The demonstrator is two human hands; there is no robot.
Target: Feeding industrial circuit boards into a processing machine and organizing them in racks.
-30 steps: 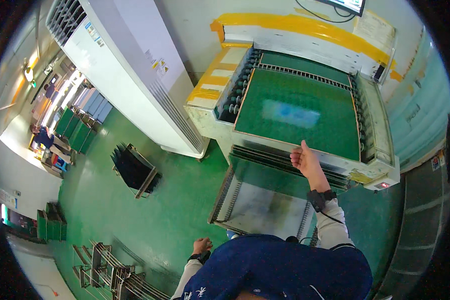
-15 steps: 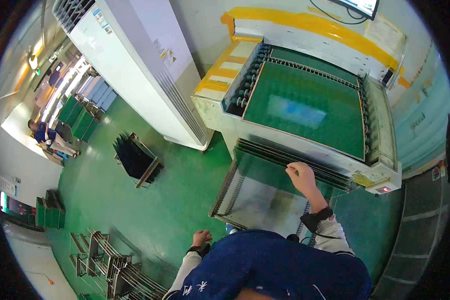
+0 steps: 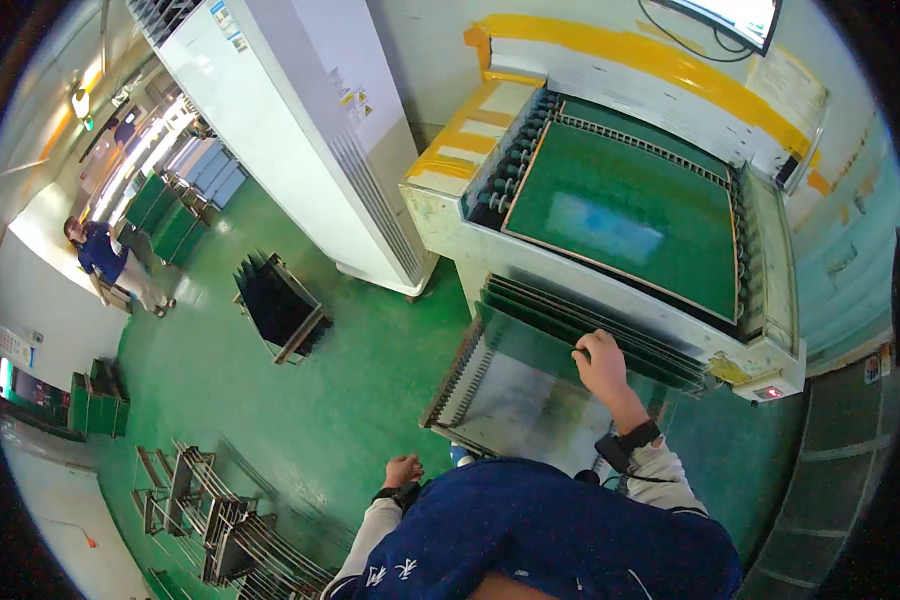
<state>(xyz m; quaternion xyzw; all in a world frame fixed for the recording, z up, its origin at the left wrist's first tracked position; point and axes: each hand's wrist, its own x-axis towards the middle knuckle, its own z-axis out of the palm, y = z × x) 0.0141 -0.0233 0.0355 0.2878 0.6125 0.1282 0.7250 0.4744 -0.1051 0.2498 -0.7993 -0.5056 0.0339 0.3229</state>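
Our right hand (image 3: pixel 602 362) reaches forward, wrist straight, fingers curled over top edge of green panel (image 3: pixel 530 345) standing in slotted rack (image 3: pixel 470 385), just below machine bed (image 3: pixel 625 205). Our left hand (image 3: pixel 402 470) hangs low by hip, fingers loosely clenched, holding nothing we can see. More panels crowd rack behind gripped one. Open green floor (image 3: pixel 300 410) lies left of rack; white cabinet (image 3: pixel 310 130) well apart.
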